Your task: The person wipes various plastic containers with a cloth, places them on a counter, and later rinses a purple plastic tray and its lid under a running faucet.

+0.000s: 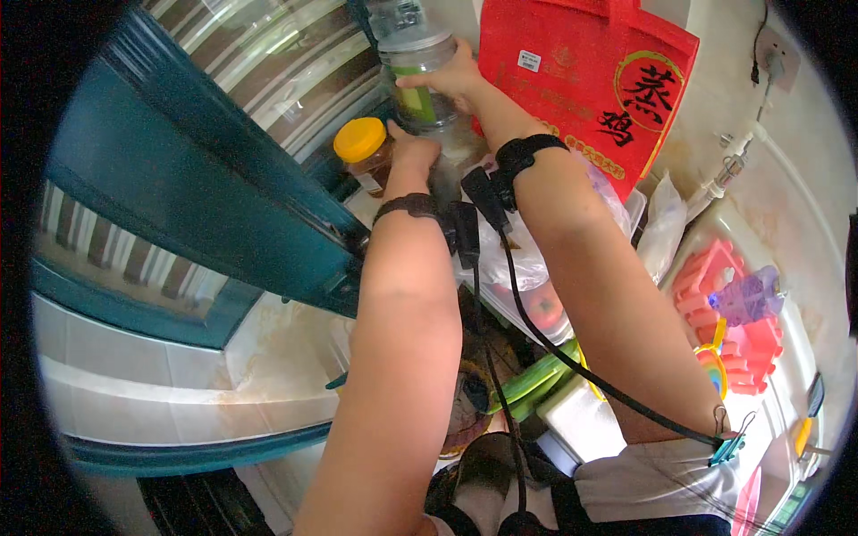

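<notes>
My right hand (452, 77) grips the side of a clear plastic jar (439, 55) with a pale lid and a green label. The jar stands by the window at the top of the head view. Just below it, my left hand (414, 151) is beside a smaller jar (365, 151) with a yellow screw lid and brown contents. The left thumb points up near that lid; the other fingers are hidden, so its hold is unclear. Behind the clear jar, another clear container (395, 15) is partly visible.
A red bag (576, 80) bearing writing stands right of the jars. The green-framed window sash (201, 181) juts in from the left. Below are a clear plastic bag (516, 258), a red fruit (544, 308) and long green vegetables (536, 382). A pink rack (744, 342) lies right.
</notes>
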Motion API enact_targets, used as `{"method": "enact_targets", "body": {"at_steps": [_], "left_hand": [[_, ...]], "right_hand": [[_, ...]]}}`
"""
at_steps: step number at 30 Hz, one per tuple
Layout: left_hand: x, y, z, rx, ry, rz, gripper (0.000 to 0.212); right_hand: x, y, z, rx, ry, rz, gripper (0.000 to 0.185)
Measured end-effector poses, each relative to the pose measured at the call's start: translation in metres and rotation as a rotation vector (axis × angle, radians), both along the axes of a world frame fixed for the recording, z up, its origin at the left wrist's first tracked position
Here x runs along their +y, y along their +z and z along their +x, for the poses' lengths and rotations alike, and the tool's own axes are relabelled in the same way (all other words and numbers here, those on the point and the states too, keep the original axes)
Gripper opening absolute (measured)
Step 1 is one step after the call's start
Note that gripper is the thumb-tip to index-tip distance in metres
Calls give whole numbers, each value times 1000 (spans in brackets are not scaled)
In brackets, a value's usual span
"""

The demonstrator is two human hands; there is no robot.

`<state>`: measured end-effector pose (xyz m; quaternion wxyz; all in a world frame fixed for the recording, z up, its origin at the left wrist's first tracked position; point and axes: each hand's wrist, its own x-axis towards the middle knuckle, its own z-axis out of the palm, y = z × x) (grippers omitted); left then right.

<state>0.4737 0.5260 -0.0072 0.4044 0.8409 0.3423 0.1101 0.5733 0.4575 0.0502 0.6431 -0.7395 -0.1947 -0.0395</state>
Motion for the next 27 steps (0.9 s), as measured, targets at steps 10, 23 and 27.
{"method": "enact_targets", "body": {"at_steps": [10, 23, 27], "left_hand": [[34, 7, 9, -164, -12, -243, 92], [53, 28, 6, -164, -3, -329, 87], [54, 17, 8, -158, -8, -415, 81]], "right_hand": [[10, -9, -11, 154, 79, 13, 132], [0, -29, -19, 193, 296, 37, 135], [-3, -43, -18, 294, 324, -28, 138]]}}
